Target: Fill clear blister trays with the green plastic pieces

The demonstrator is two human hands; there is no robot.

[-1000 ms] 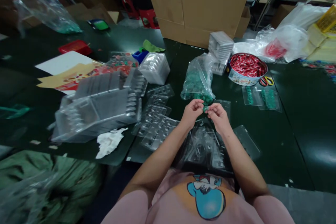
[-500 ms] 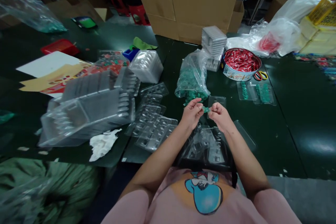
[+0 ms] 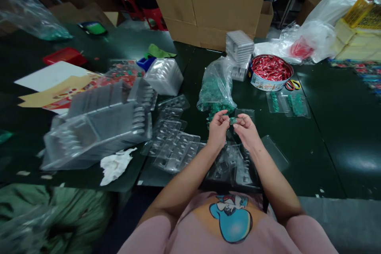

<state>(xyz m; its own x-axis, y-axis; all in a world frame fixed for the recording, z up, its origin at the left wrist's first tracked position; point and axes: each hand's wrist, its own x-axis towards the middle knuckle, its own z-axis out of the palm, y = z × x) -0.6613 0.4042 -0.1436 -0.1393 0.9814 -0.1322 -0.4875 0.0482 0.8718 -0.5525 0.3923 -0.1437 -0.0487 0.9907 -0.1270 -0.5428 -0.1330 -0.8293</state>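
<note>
1 small green piece [image 3: 233,120] is pinched between the fingertips of the left hand [image 3: 218,130] and right hand [image 3: 247,131], just on the near side of 1 clear bag [image 3: 216,83]. Right of that bag are 1 round tin [image 3: 269,85] and 1 pair of scissors [image 3: 293,85].

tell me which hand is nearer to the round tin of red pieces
Right. The right hand is on the near side of the round tin, toward its left; the left hand is also on the near side but farther left.
</note>
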